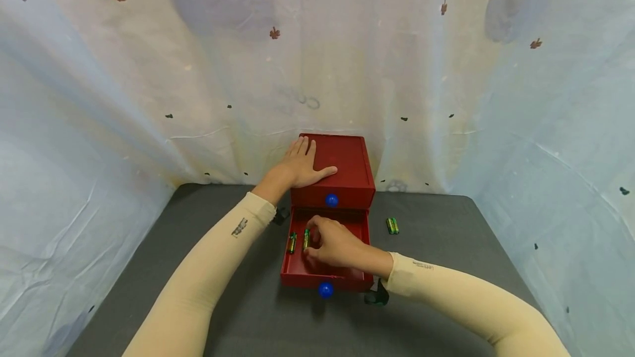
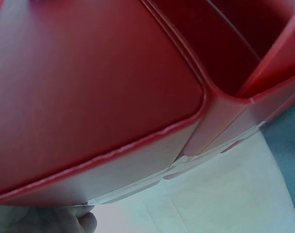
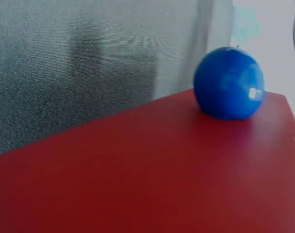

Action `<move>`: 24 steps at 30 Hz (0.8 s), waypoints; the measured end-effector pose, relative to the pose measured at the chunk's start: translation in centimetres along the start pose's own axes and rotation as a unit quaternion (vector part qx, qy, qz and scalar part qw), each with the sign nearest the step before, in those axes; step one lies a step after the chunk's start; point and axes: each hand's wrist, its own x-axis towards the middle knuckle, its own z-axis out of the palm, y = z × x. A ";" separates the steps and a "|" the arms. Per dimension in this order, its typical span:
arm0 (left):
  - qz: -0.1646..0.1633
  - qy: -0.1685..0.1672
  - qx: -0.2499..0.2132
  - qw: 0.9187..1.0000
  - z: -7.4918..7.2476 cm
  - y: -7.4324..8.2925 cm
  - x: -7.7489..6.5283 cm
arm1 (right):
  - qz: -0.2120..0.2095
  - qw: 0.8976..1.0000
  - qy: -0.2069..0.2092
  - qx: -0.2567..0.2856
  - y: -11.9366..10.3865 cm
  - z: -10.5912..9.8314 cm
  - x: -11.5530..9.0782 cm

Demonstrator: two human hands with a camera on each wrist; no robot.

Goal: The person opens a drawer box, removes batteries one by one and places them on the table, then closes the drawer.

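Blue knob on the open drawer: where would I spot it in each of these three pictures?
Head: the blue knob is just below and right of centre, on the front of the pulled-out drawer.
Left wrist: not in this picture.
Right wrist: apparently the same knob, large, at upper right.
Shared landmark: the red drawer unit, partly visible in all three.

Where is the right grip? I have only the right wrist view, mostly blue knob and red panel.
Observer: The right grip is inside the open lower drawer, thumb and fingers at a green battery; whether it's pinched, I can't tell.
Operator: Anything beside that battery?
Observer: A second battery lies to its left, near the drawer's left wall.
Operator: And the left grip?
Observer: The left grip rests on top of the red cabinet, fingers spread.
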 end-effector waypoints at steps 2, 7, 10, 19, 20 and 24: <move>-0.001 0.001 0.002 1.000 0.0 0.0 0.0 | 0.011 1.000 0.000 0.016 -1.2 -1.0 -0.6; -0.003 -0.002 0.007 1.000 0.0 0.1 0.0 | 0.031 0.999 0.012 0.028 -2.4 -2.6 -2.0; -0.003 -0.003 0.007 1.000 0.0 0.1 0.0 | 0.031 0.999 0.022 0.036 -2.3 -3.3 -2.8; -0.008 -0.004 -0.004 1.000 0.0 0.0 0.1 | 0.035 0.998 0.029 0.041 -1.7 -4.9 -4.4; -0.008 -0.004 -0.003 1.000 0.0 0.0 0.1 | 0.037 0.998 0.029 0.040 -1.6 -5.0 -4.5; -0.007 -0.006 0.002 1.000 0.0 0.1 0.1 | 0.030 0.998 0.032 0.042 -1.1 -5.4 -5.0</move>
